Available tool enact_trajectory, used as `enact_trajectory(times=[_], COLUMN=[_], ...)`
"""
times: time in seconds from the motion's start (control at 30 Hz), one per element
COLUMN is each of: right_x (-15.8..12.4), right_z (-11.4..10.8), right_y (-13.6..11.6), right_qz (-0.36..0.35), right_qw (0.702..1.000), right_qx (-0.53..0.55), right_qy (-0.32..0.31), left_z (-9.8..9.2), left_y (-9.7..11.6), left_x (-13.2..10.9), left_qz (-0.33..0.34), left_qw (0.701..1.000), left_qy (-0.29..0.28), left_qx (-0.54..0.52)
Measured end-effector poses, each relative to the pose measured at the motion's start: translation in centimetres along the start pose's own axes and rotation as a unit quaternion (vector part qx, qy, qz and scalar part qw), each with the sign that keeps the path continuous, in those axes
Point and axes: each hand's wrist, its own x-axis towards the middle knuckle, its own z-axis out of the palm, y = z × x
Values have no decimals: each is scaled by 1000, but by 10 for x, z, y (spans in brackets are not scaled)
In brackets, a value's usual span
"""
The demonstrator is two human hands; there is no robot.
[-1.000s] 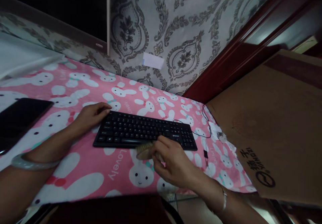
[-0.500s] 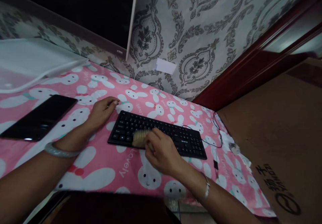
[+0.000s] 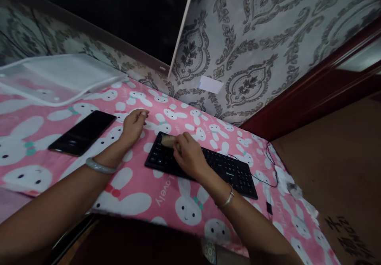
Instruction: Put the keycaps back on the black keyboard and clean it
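Note:
A black keyboard (image 3: 226, 169) lies slantwise on the pink rabbit-print cloth (image 3: 160, 185). My right hand (image 3: 190, 153) is closed around a small brush with tan bristles (image 3: 168, 140). The bristles rest on the upper left keys; my fingers hide the brush's grip. To the left of the keyboard, my left hand (image 3: 134, 126) stays over the cloth, apart from the keys. Its fingers are loosely curled in with the thumb against them, and nothing shows in them.
A dark-screened phone or tablet (image 3: 83, 132) lies left of my left forearm. Behind it is a clear plastic pouch (image 3: 62, 78). A black screen (image 3: 119, 14) hangs above. At right are the keyboard cable (image 3: 263, 183), crumpled white tissue (image 3: 294, 191) and a cardboard box (image 3: 324, 169).
The brush in my right hand has moved from the keyboard's lower left keys up to its upper left keys. My left hand stays beside the keyboard. The camera view has shifted left.

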Motion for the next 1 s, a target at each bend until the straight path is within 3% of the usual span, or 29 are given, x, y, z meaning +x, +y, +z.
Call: enact_trajectory(times=[0.17,0.27,0.4,0.5,0.6,0.73,0.83,0.9,1.0], right_x=[-42,-33,13,38,34,0,-14,-13,-6], right_z=[-28,-37,-12,15,22,-11,-42,-50,-40], right_y=[-48,-46,-12,2,-7,-39,-51,-50,-38], right_qz=[-52,-46,-35,-38,-80,-173,-193,-175,-159], right_qw=[991,991,996,999,995,975,959,966,979], right_qx=[76,111,58,-4,-39,6,56,79,77], right_qy=[-98,-59,55,18,-50,-141,-198,-176,-105], left_z=[0,0,0,-1,-2,-1,0,1,2], left_y=[3,4,1,0,0,0,0,0,-1], left_x=[-3,-5,-3,-1,0,0,-1,-2,-2], left_qz=[3,2,1,1,-2,-4,-3,-1,1], left_qw=[1000,1000,1000,1000,1000,1000,1000,1000,1000], left_qy=[-4,-5,4,11,15,8,7,7,-1], left_qx=[-14,-14,-9,-8,-9,-14,-19,-21,-20])
